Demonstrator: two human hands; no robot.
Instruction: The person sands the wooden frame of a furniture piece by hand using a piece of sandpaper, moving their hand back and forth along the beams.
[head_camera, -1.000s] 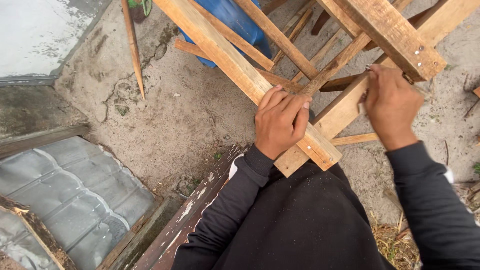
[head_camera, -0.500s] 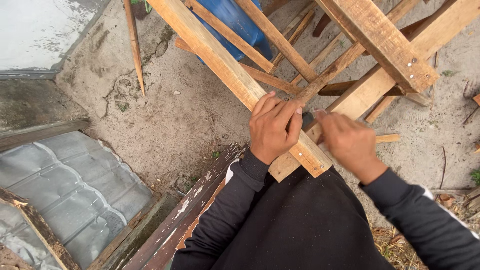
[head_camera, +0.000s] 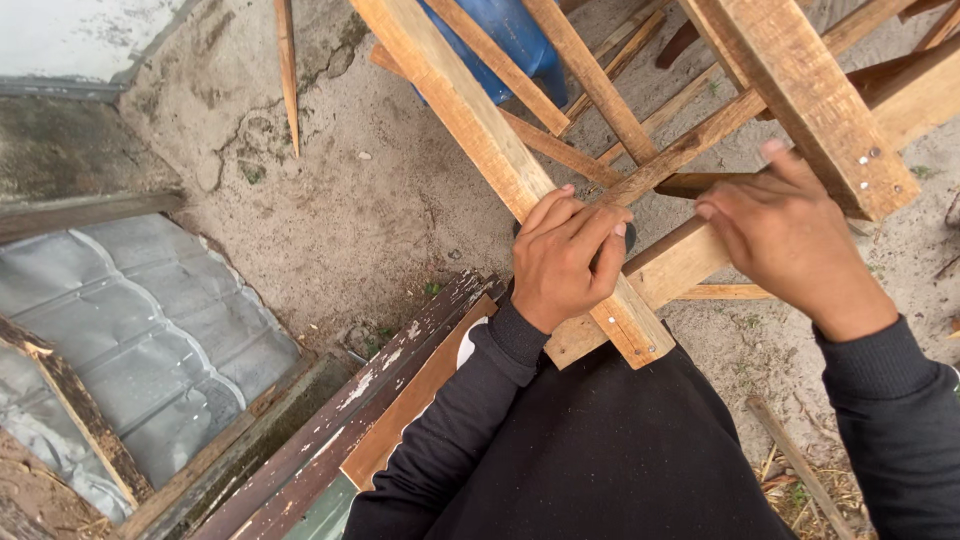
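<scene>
Left hand (head_camera: 568, 262) clamps the long wooden batten (head_camera: 470, 120) at centre, near its nailed joint; right hand (head_camera: 785, 240), fingers spread, rests on the cross batten (head_camera: 690, 262) at three o'clock. Stiff, rough timber, best gripped beside joints.

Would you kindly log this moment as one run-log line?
left hand: gripping plank at joint | right hand: open, over crossing beam | frame: on sandy ground | metal sheet: lower left
</scene>
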